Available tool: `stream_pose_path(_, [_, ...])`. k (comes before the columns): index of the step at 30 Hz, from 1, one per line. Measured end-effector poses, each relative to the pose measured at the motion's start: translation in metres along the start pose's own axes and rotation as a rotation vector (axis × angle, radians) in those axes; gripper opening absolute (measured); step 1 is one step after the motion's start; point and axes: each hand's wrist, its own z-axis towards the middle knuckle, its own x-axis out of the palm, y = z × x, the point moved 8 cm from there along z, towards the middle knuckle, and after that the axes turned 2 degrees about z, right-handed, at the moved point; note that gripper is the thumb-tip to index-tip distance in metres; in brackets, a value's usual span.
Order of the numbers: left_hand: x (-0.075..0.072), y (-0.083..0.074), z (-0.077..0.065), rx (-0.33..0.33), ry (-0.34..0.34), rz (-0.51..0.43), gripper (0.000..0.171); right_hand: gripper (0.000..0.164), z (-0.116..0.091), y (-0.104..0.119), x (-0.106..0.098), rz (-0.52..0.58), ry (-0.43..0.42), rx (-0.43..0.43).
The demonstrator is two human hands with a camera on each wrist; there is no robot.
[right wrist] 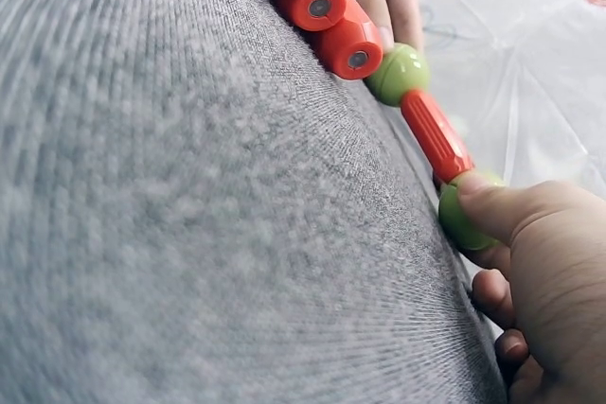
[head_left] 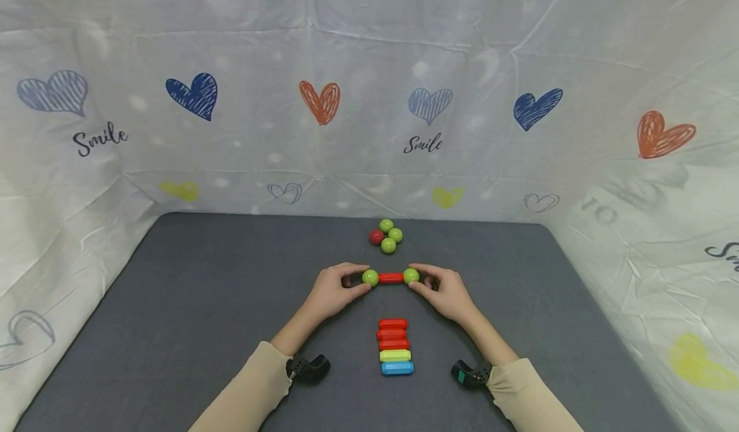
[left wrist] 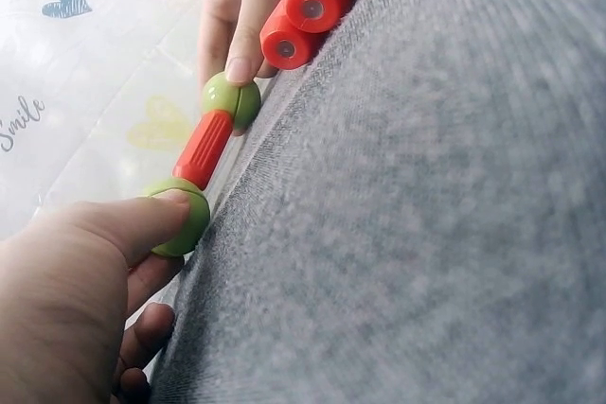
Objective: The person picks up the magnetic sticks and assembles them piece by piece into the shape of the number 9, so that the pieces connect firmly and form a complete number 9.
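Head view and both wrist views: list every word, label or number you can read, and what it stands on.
"Smile": white cloth, head view, left.
"Smile": cloth, head view, right of middle.
"Smile": cloth, left wrist view.
Cut-off lettering: cloth, head view, right edge; not fully readable.
Faint lettering: cloth, right side; too blurred.
Balls, sticks, wristbands: no readable text.

Grey tabletop (head_left: 202, 329) — white printed cloth (head_left: 369, 40) around — 3 yellow hearts (head_left: 180, 191)
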Motion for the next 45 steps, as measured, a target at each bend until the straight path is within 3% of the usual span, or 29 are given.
stream_pose_path(16, [-0.005, 0.0, -0.002, -0.008, -0.066, -0.02, 0.037, 0.04, 0.001, 0.002, -0.001, -0.027, -0.019, -0.026])
stream_pose_path(25, [-0.015, -0.002, -0.022, -0.075, -0.233, -0.234, 0.037, 0.04, -0.002, -0.001, 0.0, -0.018, -0.016, -0.003])
stream_pose_path(29, [-0.018, -0.012, -0.035, 0.008, -0.33, -0.266, 0.032, 0.039, -0.001, 0.0, 0.0, -0.018, -0.019, -0.001])
stream_pose_path(31, [-0.017, -0.02, -0.041, 0.065, -0.341, -0.269, 0.029, 0.039, -0.001, 0.0, 0.0, -0.018, -0.02, -0.003])
stream_pose_path(34, [-0.008, -0.033, -0.05, 0.112, -0.264, -0.272, 0.027, 0.039, 0.0, 0.0, -0.001, -0.017, -0.021, -0.011])
stream_pose_path(40, [0.018, -0.041, -0.058, 0.057, -0.023, -0.191, 0.025, 0.038, 0.0, -0.002, -0.002, -0.016, -0.03, -0.01])
stream_pose_path(45, [0.025, -0.044, -0.06, 0.071, 0.065, -0.126, 0.025, 0.039, 0.0, -0.001, -0.001, -0.016, -0.02, -0.004])
